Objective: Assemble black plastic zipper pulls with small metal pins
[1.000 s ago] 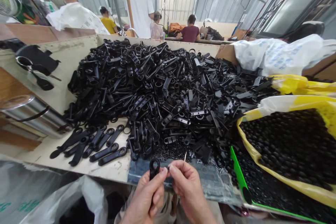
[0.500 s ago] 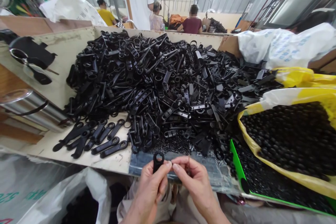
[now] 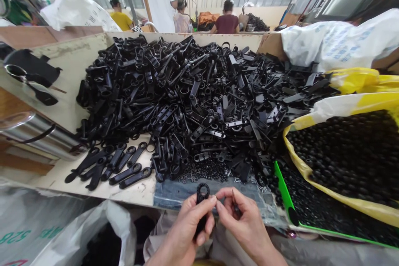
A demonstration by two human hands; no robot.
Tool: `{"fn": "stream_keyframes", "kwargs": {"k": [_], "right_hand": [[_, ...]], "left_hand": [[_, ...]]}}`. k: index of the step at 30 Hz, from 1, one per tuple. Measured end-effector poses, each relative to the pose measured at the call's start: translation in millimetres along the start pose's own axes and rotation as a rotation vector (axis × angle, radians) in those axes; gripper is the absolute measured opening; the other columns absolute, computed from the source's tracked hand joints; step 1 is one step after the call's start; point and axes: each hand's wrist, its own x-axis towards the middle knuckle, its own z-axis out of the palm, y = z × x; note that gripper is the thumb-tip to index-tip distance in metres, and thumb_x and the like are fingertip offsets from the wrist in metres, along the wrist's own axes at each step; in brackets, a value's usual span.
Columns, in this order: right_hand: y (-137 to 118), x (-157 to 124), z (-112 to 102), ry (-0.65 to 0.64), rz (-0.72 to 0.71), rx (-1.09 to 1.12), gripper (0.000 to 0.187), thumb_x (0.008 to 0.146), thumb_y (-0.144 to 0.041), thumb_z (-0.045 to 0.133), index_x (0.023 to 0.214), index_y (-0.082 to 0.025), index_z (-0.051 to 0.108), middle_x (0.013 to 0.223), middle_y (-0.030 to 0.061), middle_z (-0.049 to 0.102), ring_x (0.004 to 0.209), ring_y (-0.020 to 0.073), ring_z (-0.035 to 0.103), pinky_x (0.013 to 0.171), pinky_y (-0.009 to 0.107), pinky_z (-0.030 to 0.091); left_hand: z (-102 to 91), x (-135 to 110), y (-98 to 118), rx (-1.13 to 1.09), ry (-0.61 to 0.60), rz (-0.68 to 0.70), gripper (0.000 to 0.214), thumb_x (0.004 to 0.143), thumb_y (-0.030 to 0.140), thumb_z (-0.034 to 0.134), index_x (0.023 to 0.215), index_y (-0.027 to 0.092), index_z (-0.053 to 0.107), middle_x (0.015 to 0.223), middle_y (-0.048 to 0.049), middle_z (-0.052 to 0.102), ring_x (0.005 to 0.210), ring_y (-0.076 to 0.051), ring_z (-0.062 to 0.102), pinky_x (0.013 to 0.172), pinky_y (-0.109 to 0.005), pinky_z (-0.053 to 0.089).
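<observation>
A black plastic handle with a ringed end (image 3: 203, 191) stands upright in my left hand (image 3: 195, 220), whose fingers wrap round its lower part. My right hand (image 3: 238, 214) is closed beside it, thumb and forefinger meeting near my left thumb tip. A thin, pointed tool (image 3: 233, 195) sticks up from the curled fingers of my right hand; its kind is unclear. Anything pinched between the fingertips is too small to make out. Both hands are over the blue-grey mat (image 3: 174, 193) at the front edge of the bench.
A large heap of black plastic parts (image 3: 162, 83) covers the bench. Several similar handles (image 3: 124, 166) lie at left, by a steel flask (image 3: 37, 129). At right, a yellow-edged bag (image 3: 299, 158) holds small black pieces behind a green tray edge (image 3: 282, 191). A white sack (image 3: 121, 224) stands below left.
Both hands have shifted right and slightly down in view, still holding the handle and the thin tool. The fingertips stay close together. The whole view has moved slightly.
</observation>
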Motion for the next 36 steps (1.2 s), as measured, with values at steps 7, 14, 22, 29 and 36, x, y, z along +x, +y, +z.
{"fn": "stream_keyframes", "kwargs": {"k": [7,14,22,29,36], "right_hand": [[0,3,-4,-0.050,-0.067,-0.042,0.010,0.090,-0.028,0.062,0.090,-0.019,0.067,0.053,-0.0094,0.045,0.044,0.0098,0.042,0.043,0.020,0.033],[-8,10,-4,-0.174,-0.395,-0.304,0.011,0.090,-0.016,0.061,0.099,-0.018,0.068,0.058,-0.0071,0.055,0.046,0.0103,0.051,0.051,0.022,0.039],[-9,6,-1,-0.140,-0.411,-0.301,0.008,0.098,-0.019,0.058,0.102,-0.020,0.065,0.057,-0.0088,0.057,0.042,0.0090,0.051,0.048,0.020,0.038],[-8,2,6,-0.092,-0.418,-0.234,0.013,0.105,-0.025,0.054,0.101,-0.020,0.065,0.060,-0.0078,0.062,0.044,0.0081,0.052,0.047,0.019,0.037],[-8,-1,8,-0.129,-0.431,-0.245,0.026,0.110,-0.030,0.048,0.097,-0.019,0.068,0.070,-0.0011,0.070,0.055,0.0111,0.063,0.055,0.020,0.043]], "left_hand": [[-7.5,-10,4,0.013,-0.143,-0.027,0.036,0.070,0.028,0.072,0.103,0.018,0.061,0.065,0.0045,0.062,0.045,-0.005,0.041,0.052,-0.022,0.028],[-11.4,-16,7,0.247,-0.120,0.022,0.041,0.075,0.025,0.068,0.115,0.017,0.063,0.065,0.0053,0.059,0.056,-0.011,0.048,0.061,-0.025,0.038],[-9.0,-25,14,0.304,-0.009,0.106,0.037,0.084,0.041,0.067,0.115,0.022,0.072,0.074,0.0011,0.060,0.069,-0.016,0.052,0.071,-0.028,0.045],[-21.6,-15,8,0.403,-0.135,0.177,0.042,0.092,0.051,0.057,0.116,0.018,0.067,0.077,0.0007,0.059,0.065,-0.014,0.050,0.066,-0.028,0.043],[-23.3,-12,7,0.554,-0.111,0.196,0.038,0.099,0.047,0.045,0.115,0.015,0.058,0.074,0.0042,0.050,0.059,-0.012,0.039,0.059,-0.027,0.034]]}}
